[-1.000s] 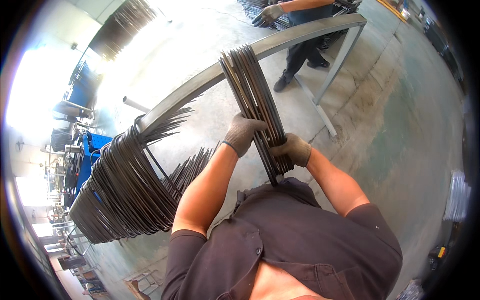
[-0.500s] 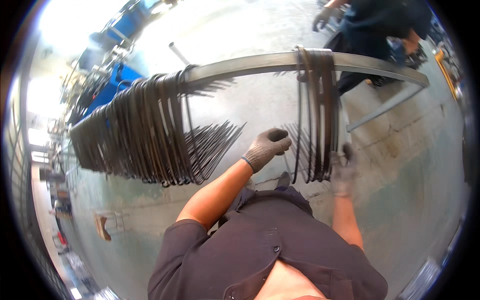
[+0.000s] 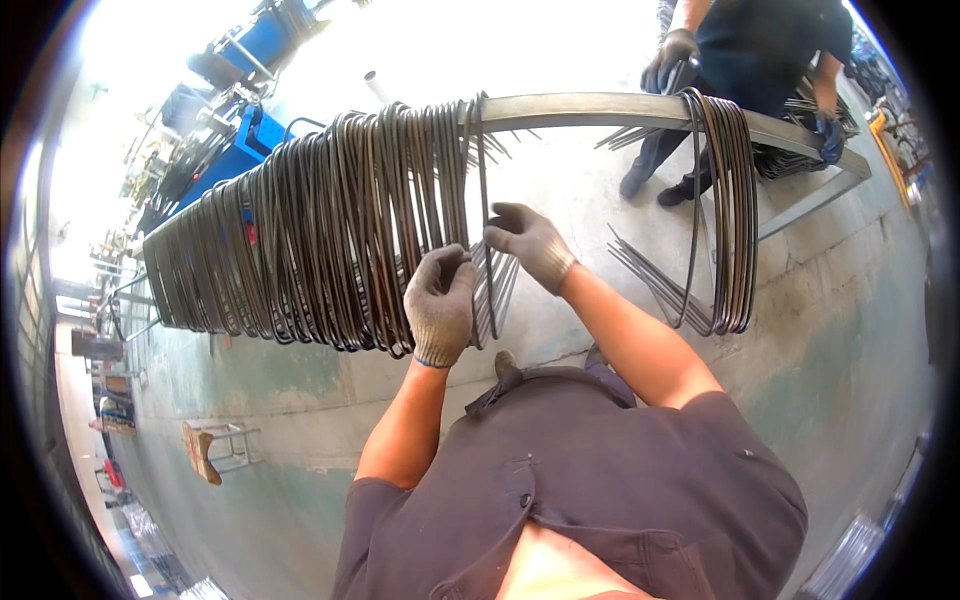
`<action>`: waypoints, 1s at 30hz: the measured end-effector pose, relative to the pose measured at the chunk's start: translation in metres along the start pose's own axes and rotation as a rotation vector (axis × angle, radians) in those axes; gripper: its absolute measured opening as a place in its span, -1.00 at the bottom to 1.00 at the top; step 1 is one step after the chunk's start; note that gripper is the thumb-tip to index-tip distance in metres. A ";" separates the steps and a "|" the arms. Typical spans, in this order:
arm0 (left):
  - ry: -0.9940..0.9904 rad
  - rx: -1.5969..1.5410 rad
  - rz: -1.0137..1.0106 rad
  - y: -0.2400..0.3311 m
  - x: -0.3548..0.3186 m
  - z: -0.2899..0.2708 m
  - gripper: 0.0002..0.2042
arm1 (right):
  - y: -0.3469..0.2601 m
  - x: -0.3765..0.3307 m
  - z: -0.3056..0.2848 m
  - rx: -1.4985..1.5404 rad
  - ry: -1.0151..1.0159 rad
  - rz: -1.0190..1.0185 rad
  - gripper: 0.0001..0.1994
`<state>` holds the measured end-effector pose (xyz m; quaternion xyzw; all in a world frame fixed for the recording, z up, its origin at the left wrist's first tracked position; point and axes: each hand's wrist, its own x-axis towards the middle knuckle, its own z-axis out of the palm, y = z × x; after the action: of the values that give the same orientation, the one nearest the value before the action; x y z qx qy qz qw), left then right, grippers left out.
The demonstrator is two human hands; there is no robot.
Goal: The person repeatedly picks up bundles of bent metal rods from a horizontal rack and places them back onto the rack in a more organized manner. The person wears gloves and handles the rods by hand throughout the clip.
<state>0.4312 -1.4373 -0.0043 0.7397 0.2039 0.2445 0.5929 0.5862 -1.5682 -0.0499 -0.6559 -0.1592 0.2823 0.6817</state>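
Note:
Dark bent metal rods [image 3: 300, 230], shaped like long narrow loops, hang in a dense row over a grey metal beam [image 3: 560, 108]. At the right end of that row, one rod [image 3: 484, 170] hangs slightly apart. My right hand [image 3: 532, 245], in a grey-brown glove, has its fingers curled at this rod, thumb and forefinger against it. Lower and to the left, my left hand [image 3: 441, 305], gloved likewise, is closed beside the last rods; what lies inside its fingers is hidden. A smaller bunch of rods [image 3: 735, 210] hangs farther right on the beam.
Behind the beam's right end stands another person [image 3: 765, 55] in dark clothes and gloves, one hand near more rods. Blue bins or machines [image 3: 235, 150] are at the far left. A small stool [image 3: 205, 452] stands on the floor at lower left.
My right hand has left the smaller bunch and come left to the long row's end. My left hand has also shifted left and closed. The view has turned; the other person's hands have moved.

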 end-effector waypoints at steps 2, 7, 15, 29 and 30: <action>-0.024 0.060 0.042 -0.007 -0.003 -0.028 -0.80 | 0.011 0.028 0.024 0.305 -0.143 0.036 -0.39; -0.011 -0.010 0.031 -0.035 -0.007 -0.078 -0.79 | 0.027 0.046 0.039 0.515 -0.172 0.085 -0.48; -0.112 0.000 0.036 -0.043 -0.004 -0.081 -0.80 | 0.037 0.037 0.036 0.497 -0.003 0.106 -0.56; -0.085 0.359 0.135 -0.030 0.022 -0.040 -0.71 | -0.011 0.017 0.036 0.182 -0.024 0.101 -0.66; -0.088 0.361 0.118 -0.031 0.022 -0.038 -0.70 | -0.011 0.016 0.035 0.198 -0.008 0.098 -0.67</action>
<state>0.4253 -1.3881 -0.0247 0.8547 0.1742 0.2058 0.4437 0.5801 -1.5304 -0.0389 -0.5911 -0.1011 0.3325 0.7278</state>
